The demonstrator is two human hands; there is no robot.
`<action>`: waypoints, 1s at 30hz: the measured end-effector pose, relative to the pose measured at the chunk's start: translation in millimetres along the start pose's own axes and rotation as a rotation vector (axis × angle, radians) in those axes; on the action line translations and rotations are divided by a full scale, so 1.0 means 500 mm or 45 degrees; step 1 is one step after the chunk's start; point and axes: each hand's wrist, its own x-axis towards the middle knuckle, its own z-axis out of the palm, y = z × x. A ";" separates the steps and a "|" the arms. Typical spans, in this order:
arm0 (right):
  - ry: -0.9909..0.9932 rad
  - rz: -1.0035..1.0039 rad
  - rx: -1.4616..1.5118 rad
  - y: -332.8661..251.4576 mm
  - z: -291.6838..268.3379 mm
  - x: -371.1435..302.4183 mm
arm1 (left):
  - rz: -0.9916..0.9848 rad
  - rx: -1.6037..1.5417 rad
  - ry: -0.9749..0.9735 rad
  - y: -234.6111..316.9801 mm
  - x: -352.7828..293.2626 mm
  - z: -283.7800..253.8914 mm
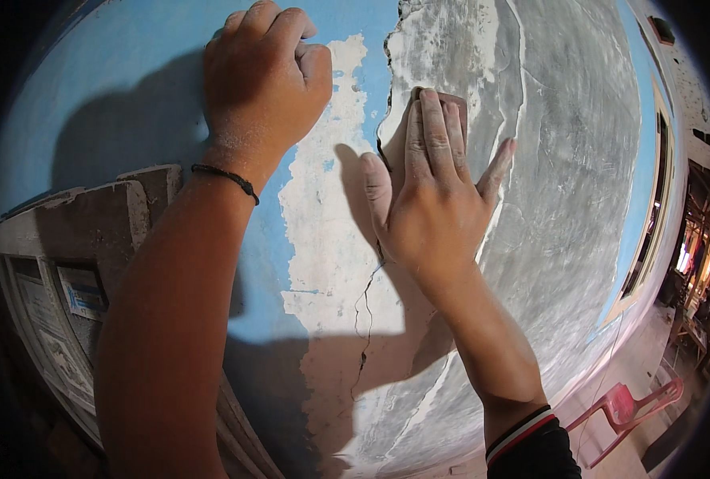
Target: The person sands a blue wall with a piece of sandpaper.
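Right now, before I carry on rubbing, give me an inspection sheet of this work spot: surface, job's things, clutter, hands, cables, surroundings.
Surface: wall, blue paint on the left, peeled to pale plaster in the middle, bare grey on the right; a crack runs down below the right hand.
Job's things: sanding pad, brownish, pressed flat on the wall under the fingers.
Clutter: nothing seen on the wall itself.
Hands: left hand closed in a fist, resting on the blue paint, dusty; right hand spread flat over the pad.
Cables: a thin line on the floor near the chair, too small to tell.
Surroundings: pink plastic chair lower right; window frame right; box with paper stickers on the left.
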 end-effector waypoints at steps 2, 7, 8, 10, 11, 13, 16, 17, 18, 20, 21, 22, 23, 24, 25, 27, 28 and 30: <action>-0.040 0.014 0.006 -0.003 -0.001 0.003 | -0.017 0.004 -0.011 0.003 0.000 -0.003; 0.081 0.046 -0.036 0.027 0.050 0.094 | 0.024 0.033 0.045 0.004 0.004 0.008; 0.086 0.065 -0.047 0.029 0.052 0.095 | 0.014 0.015 0.039 0.008 0.005 0.010; 0.004 0.083 0.009 -0.004 0.014 0.045 | 0.005 0.024 0.014 -0.001 0.001 -0.004; -0.068 0.097 0.039 -0.018 -0.005 0.018 | -0.011 0.032 -0.001 -0.006 0.000 -0.008; -0.141 0.117 0.049 -0.015 -0.016 -0.024 | -0.041 0.026 -0.015 0.002 -0.006 -0.003; -0.228 0.113 -0.006 -0.009 -0.004 0.019 | -0.016 0.024 0.003 0.005 0.001 0.000; -0.094 0.113 0.030 0.007 0.024 0.051 | 0.005 0.007 0.073 0.008 -0.001 0.006; 0.052 0.106 0.064 0.025 0.047 0.084 | 0.027 -0.006 0.156 0.012 0.004 0.012; 0.059 0.112 0.046 0.043 0.060 0.103 | 0.022 0.013 0.148 0.016 0.006 0.012; 0.032 0.112 0.022 0.044 0.058 0.097 | 0.012 0.029 0.136 0.017 0.004 0.009; 0.004 0.111 -0.004 0.043 0.053 0.089 | 0.010 0.033 0.132 0.017 0.003 0.006; -0.063 0.102 0.002 0.019 0.025 0.060 | 0.004 0.047 0.096 0.008 -0.001 -0.003; -0.066 0.097 0.010 0.002 0.004 0.020 | -0.003 0.054 0.069 0.003 -0.004 -0.004; -0.143 0.092 0.009 -0.005 -0.015 -0.022 | -0.013 0.049 0.074 0.007 -0.003 0.002; -0.197 0.098 0.051 -0.006 -0.029 -0.031 | 0.005 0.038 0.113 0.008 0.004 0.005; -0.192 0.100 0.054 -0.005 -0.023 -0.016 | 0.010 0.041 0.115 0.005 0.003 0.003; -0.099 0.061 0.064 0.004 0.000 0.039 | 0.029 0.044 0.154 0.006 0.000 0.011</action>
